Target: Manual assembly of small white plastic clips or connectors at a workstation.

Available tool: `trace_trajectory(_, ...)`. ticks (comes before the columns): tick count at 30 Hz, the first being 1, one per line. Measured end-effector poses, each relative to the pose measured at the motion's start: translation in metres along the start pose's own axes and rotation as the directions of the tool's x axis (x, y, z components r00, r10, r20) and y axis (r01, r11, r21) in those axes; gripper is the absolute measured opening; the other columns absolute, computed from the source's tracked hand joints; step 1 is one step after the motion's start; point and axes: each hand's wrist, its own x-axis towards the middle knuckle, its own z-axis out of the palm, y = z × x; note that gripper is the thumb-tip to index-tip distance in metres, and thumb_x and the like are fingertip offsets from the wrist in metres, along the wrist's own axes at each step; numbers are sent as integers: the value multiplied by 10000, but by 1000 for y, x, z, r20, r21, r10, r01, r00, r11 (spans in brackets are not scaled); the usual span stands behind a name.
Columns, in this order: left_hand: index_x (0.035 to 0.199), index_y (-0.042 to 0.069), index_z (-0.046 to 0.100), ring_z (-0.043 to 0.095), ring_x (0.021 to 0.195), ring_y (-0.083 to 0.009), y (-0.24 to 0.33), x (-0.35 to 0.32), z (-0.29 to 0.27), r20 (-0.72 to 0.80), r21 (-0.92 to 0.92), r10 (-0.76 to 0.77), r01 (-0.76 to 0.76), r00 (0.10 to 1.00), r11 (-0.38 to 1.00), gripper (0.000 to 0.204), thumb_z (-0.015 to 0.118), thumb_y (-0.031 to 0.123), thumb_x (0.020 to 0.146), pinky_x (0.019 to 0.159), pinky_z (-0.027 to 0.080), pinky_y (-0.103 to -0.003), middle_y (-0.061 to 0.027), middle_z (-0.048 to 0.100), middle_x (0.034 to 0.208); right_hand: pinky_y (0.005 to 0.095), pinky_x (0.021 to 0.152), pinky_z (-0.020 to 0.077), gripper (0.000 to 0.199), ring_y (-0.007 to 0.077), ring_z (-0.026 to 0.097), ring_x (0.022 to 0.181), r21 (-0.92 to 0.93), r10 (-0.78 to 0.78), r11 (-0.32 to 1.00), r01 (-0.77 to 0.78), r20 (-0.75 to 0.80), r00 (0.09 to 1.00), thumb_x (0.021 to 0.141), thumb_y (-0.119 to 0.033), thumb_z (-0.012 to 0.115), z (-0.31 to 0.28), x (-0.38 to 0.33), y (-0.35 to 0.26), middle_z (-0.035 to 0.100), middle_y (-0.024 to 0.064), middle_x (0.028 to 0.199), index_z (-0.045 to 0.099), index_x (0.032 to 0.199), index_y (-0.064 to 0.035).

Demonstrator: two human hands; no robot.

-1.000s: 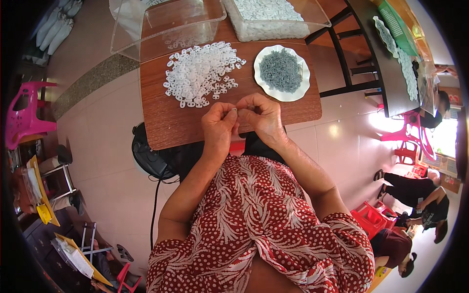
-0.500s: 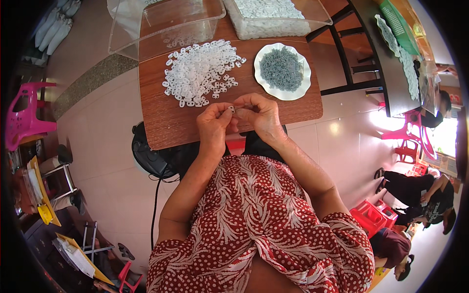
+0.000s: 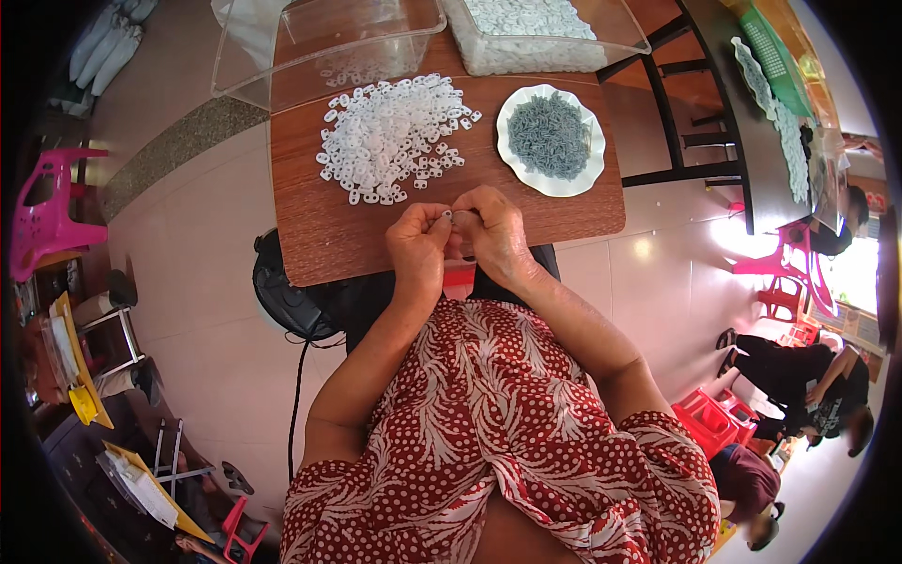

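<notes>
Over the near edge of the brown table, my left hand [image 3: 419, 246] pinches a small white two-holed plastic piece [image 3: 447, 215] between thumb and finger. Close beside it, my right hand [image 3: 496, 237] is closed in a pinch too; whatever lies between its fingertips is too small and hidden to make out. Beyond my left hand spreads a loose pile of the same white two-holed pieces [image 3: 390, 136]. A white scalloped plate [image 3: 594, 174] stands beyond my right hand, heaped with small grey-blue slender pieces [image 3: 548, 136].
Two clear plastic bins stand at the table's far side: the left bin [image 3: 329, 47] holds few pieces, the right bin [image 3: 536, 58] many white ones. A dark bag [image 3: 291, 301] sits below the table's left edge. Other people [image 3: 827, 385] are at the far right, near red stools [image 3: 709, 418].
Both hands stay together in front of me, the right fingers now curled more downward around their pinch. The view has shifted slightly, moving the table and its contents a little right.
</notes>
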Motion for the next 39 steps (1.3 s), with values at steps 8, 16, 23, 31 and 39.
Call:
trace_trajectory(8, 819, 8, 583, 509, 510, -63, -20, 8, -6, -104, 102, 121, -110, 987, 989, 64, 535, -22, 848, 434, 426, -209, -11, 569, 668, 429, 667, 456, 74, 343, 564, 767, -84, -26, 996, 28, 16, 1000, 717, -30, 596, 19, 8, 9, 584, 136, 758, 549, 771, -11)
trace_trajectory(16, 888, -19, 580, 537, 531, -107, -13, 17, -38, -111, -137, -22, 7, 994, 991, 56, 536, 3, 862, 472, 457, -230, -72, 607, 728, 346, 629, 474, 114, 272, 591, 722, -3, -28, 1000, 28, 29, 999, 758, -44, 613, 32, 32, 5, 592, 131, 780, 610, 866, -7)
trace_trajectory(23, 928, -26, 563, 563, 591, -131, -1, 13, -57, -142, -237, -12, -22, 990, 971, 87, 545, 43, 879, 507, 478, -252, -111, 616, 784, 417, 645, 466, 147, 326, 562, 777, -297, -221, 932, 205, -18, 975, 716, -121, 656, 73, 76, 9, 578, 161, 777, 604, 818, -29)
trace_trajectory(31, 910, -20, 565, 554, 587, -114, 2, 10, -60, -151, -260, 27, -66, 988, 963, 82, 554, 55, 880, 491, 469, -232, -93, 615, 763, 428, 632, 477, 210, 343, 552, 779, -554, -219, 810, 192, 19, 976, 667, -158, 679, 103, 88, 19, 574, 174, 782, 558, 735, -1)
trace_trajectory(39, 943, -30, 563, 549, 567, -126, 12, 10, -55, -125, -268, 37, -70, 991, 961, 107, 559, 49, 870, 505, 468, -245, -105, 614, 773, 340, 550, 459, 175, 236, 582, 631, 16, 70, 997, -72, 107, 992, 696, -93, 669, 67, 85, 19, 616, 98, 719, 595, 813, 15)
